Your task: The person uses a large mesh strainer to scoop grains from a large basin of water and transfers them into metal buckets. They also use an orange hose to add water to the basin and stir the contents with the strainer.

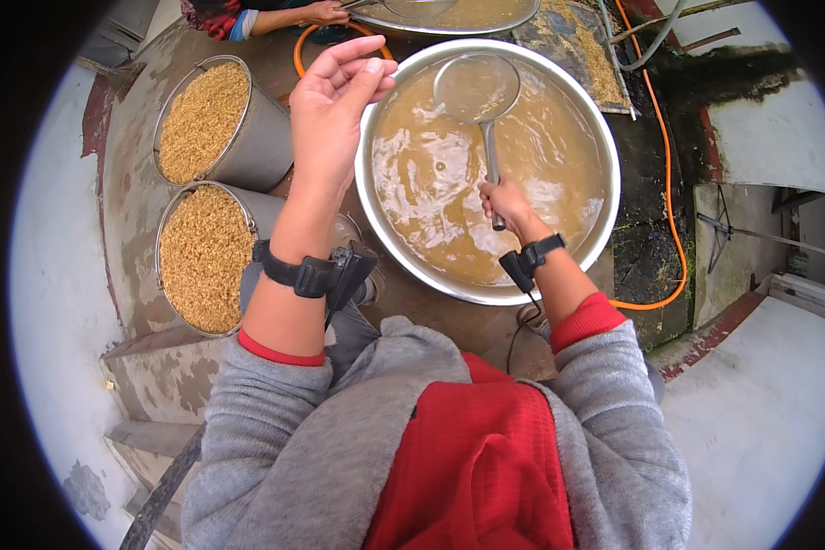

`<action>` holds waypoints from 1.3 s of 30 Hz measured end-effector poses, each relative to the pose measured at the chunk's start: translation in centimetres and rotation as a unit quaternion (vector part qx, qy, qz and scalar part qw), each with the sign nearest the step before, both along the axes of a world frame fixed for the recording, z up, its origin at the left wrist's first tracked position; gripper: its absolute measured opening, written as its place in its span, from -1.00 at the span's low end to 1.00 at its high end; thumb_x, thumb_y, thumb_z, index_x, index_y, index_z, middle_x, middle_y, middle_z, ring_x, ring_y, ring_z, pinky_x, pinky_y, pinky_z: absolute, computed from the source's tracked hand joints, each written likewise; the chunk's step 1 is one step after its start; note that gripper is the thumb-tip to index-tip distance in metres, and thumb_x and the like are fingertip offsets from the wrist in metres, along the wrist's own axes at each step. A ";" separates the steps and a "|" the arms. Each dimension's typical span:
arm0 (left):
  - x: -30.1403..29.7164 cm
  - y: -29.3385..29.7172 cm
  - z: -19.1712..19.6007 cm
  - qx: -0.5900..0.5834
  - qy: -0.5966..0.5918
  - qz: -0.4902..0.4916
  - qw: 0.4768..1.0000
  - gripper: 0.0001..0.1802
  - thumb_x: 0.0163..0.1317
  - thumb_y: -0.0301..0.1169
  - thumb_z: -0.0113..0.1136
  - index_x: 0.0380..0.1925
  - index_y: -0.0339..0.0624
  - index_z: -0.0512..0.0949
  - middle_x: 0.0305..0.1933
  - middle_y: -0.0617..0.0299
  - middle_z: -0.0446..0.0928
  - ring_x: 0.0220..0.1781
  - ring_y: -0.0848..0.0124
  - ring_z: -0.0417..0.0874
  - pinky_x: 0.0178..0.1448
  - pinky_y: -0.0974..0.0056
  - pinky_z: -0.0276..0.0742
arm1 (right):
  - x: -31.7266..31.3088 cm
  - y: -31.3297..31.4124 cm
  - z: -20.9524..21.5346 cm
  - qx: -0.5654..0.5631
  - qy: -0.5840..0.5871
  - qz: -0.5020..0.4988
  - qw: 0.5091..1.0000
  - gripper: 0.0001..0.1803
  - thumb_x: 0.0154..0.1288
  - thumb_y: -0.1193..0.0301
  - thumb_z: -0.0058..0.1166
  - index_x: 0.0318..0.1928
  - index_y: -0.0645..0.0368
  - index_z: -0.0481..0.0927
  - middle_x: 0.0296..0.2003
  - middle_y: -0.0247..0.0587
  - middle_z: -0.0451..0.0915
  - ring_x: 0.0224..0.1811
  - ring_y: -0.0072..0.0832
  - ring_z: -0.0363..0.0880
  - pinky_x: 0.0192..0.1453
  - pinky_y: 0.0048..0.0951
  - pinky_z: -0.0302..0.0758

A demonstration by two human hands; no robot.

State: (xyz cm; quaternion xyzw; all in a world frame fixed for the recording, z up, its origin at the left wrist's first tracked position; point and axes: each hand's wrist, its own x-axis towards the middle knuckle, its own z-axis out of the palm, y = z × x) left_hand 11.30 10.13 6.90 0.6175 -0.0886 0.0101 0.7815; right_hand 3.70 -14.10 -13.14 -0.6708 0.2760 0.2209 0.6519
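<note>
The right hand (pixel 506 200) grips the end of a long-handled metal skimmer ladle (pixel 477 89), its round bowl dipped at the far side of a wide, shallow steel basin (pixel 605 211) filled with cloudy brown liquid. The left hand (pixel 335 96) hangs open and empty above the basin's near-left rim, fingers loosely curled. The ladle looks stiff and light but likely wet and slick, best held well back on the handle; the full basin would probably be heavy and prone to slosh. Beyond the left hand stand two metal buckets (pixel 270 137) heaped with golden husked grain, close together. Further off, another person's hand (pixel 325 12) works at a second basin (pixel 486 26), and an orange hose (pixel 671 174) curves past the right hand, leaving little open floor.
</note>
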 end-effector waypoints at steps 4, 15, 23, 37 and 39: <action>0.0 -0.2 -0.3 -0.006 -0.010 -0.009 1.000 -0.73 0.29 -0.46 0.08 -0.02 -0.25 0.49 -0.20 0.19 0.61 -0.22 0.56 0.59 -0.05 0.47 0.50 | -4.2 1.5 0.4 0.014 -0.004 0.047 0.999 -0.80 0.29 0.49 -0.07 -0.14 0.24 0.23 -0.64 -0.38 0.30 -0.76 -0.64 0.23 -0.73 -0.55 0.24; -0.1 -0.9 -1.1 -0.015 0.002 -0.032 0.999 -0.74 0.26 -0.50 0.11 -0.05 -0.27 0.52 -0.22 0.18 0.62 -0.25 0.57 0.60 -0.11 0.50 0.53 | -17.6 -0.4 9.9 0.438 0.148 -0.066 0.884 -0.71 0.39 0.44 -0.12 0.08 0.23 0.39 -0.61 -0.53 0.28 -0.74 -0.84 0.15 -0.73 -0.78 0.12; -0.2 -1.4 -1.4 0.004 0.008 -0.033 0.999 -0.73 0.25 -0.52 0.10 -0.04 -0.29 0.51 -0.22 0.17 0.62 -0.24 0.55 0.61 -0.08 0.48 0.53 | -25.8 -4.3 14.0 0.518 0.156 -0.271 0.796 -0.69 0.42 0.41 -0.16 0.09 0.29 0.37 -0.60 -0.47 0.27 -0.73 -0.77 0.16 -0.74 -0.75 0.16; -0.2 -1.3 -1.0 0.016 0.029 -0.033 0.999 -0.72 0.27 -0.51 0.08 -0.02 -0.31 0.48 -0.21 0.16 0.61 -0.23 0.54 0.60 -0.07 0.47 0.52 | -12.4 -11.5 5.7 0.312 0.066 -0.331 0.888 -0.93 0.39 0.49 -0.18 -0.27 0.23 0.31 -0.63 -0.47 0.26 -0.72 -0.76 0.16 -0.72 -0.72 0.17; -0.3 -1.4 -0.9 0.017 0.031 -0.029 0.999 -0.73 0.27 -0.50 0.09 -0.03 -0.30 0.48 -0.22 0.17 0.61 -0.24 0.56 0.59 -0.08 0.48 0.51 | -9.2 -11.6 4.4 0.247 0.074 -0.308 0.916 -0.89 0.37 0.48 -0.16 -0.34 0.23 0.32 -0.66 -0.45 0.27 -0.74 -0.73 0.18 -0.72 -0.69 0.20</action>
